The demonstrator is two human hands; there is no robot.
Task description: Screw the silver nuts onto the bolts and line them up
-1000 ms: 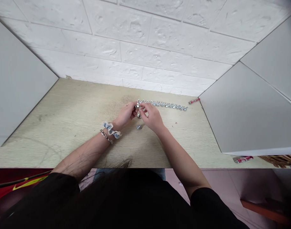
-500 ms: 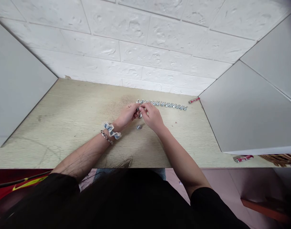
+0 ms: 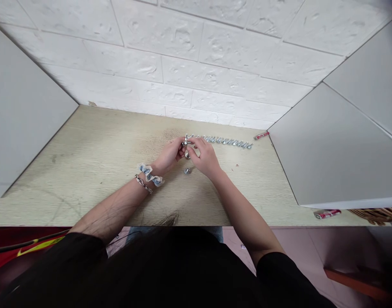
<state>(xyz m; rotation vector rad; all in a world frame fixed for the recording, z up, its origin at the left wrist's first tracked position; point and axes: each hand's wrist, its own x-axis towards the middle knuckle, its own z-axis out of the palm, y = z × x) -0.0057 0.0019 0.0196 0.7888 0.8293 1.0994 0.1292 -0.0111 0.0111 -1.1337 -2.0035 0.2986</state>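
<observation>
My left hand (image 3: 173, 153), with a scrunchie and a chain bracelet at its wrist, is closed on a small silver bolt (image 3: 186, 142). The fingers of my right hand (image 3: 203, 158) are pinched at the same piece from the right. Part of it is hidden by the fingertips. Just below the fingers shows a shiny round metal piece (image 3: 187, 155); whether it is held or lies on the table I cannot tell. Nearer to me a single round metal piece (image 3: 187, 170) lies on the tabletop. Behind my hands a row of similar silver bolts (image 3: 230, 141) runs to the right.
The pale wooden tabletop (image 3: 96, 171) meets a white brick-patterned wall (image 3: 183, 77). Grey-white panels (image 3: 327, 149) bound it on both sides. One red battery (image 3: 262, 135) lies at the back right, another battery (image 3: 327, 214) by the front edge near brown sticks (image 3: 374, 214).
The bolt between my fingers has turned and shows more clearly now. My fingertips have shifted slightly; both arms stay in nearly the same place.
</observation>
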